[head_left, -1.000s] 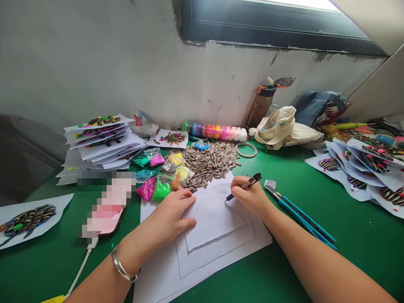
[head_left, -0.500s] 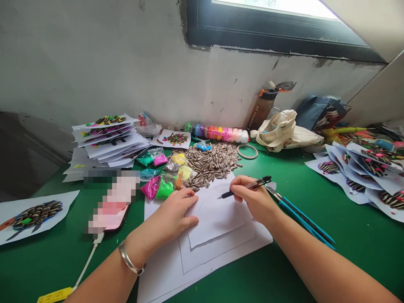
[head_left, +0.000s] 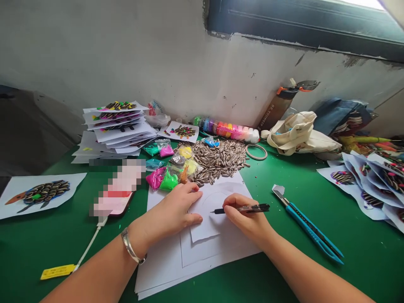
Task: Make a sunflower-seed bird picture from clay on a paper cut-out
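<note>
A black pen (head_left: 244, 208) is pinched in my right hand (head_left: 249, 221), its tip pointing left at a sheet of white paper (head_left: 205, 233). A faint curved line shows on that sheet. My left hand (head_left: 178, 206) lies on the sheet's left side, thumb and fingers apart, with nothing in it. Larger white sheets (head_left: 158, 269) lie underneath. Just beyond the paper spreads a heap of striped sunflower seeds (head_left: 217, 162). Small bags of coloured clay, among them a green one (head_left: 168, 181) and a magenta one (head_left: 155, 179), sit beyond my left hand.
To the right lies a blue utility knife (head_left: 309, 227), blade out. A tape ring (head_left: 256, 152), a tilted bottle (head_left: 277, 105) and a cloth bag (head_left: 290, 132) are farther back. At left are a phone (head_left: 121, 202) on a cable and stacked seed pictures (head_left: 123, 130).
My right hand and the pen have moved down and left across the sheet, away from the utility knife. My left hand stays on the paper. The view has shifted somewhat.
</note>
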The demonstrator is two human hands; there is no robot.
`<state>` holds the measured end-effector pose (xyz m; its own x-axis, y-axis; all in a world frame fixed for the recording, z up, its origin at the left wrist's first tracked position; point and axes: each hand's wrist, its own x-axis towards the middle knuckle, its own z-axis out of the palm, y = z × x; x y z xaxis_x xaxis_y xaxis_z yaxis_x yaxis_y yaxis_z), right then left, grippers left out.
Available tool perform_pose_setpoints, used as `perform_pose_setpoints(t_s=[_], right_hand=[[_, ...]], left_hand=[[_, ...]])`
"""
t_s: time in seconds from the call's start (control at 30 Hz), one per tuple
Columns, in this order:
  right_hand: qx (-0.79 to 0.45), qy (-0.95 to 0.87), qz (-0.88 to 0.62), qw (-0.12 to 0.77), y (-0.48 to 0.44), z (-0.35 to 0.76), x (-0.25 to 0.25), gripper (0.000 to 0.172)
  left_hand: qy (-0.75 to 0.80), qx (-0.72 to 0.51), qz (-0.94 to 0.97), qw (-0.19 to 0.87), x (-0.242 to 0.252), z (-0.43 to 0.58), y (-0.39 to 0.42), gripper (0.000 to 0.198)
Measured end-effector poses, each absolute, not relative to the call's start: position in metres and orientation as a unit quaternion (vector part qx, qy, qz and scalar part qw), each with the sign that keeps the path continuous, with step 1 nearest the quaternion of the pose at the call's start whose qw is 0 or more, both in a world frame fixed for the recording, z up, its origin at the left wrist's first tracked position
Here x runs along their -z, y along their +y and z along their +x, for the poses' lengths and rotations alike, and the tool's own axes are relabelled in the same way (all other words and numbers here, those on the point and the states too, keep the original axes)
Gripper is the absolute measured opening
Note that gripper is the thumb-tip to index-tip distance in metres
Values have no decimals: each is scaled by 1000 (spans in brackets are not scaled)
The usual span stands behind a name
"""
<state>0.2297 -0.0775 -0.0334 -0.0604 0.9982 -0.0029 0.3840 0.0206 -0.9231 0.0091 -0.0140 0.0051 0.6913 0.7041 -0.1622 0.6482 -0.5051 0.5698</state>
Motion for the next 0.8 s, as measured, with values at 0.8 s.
perform_pose_setpoints(t_s=[0.8], right_hand=[[-369, -597, -602, 382, -69, 245, 30, 14]], left_hand=[[401, -34, 864, 303, -1, 10, -13, 35]])
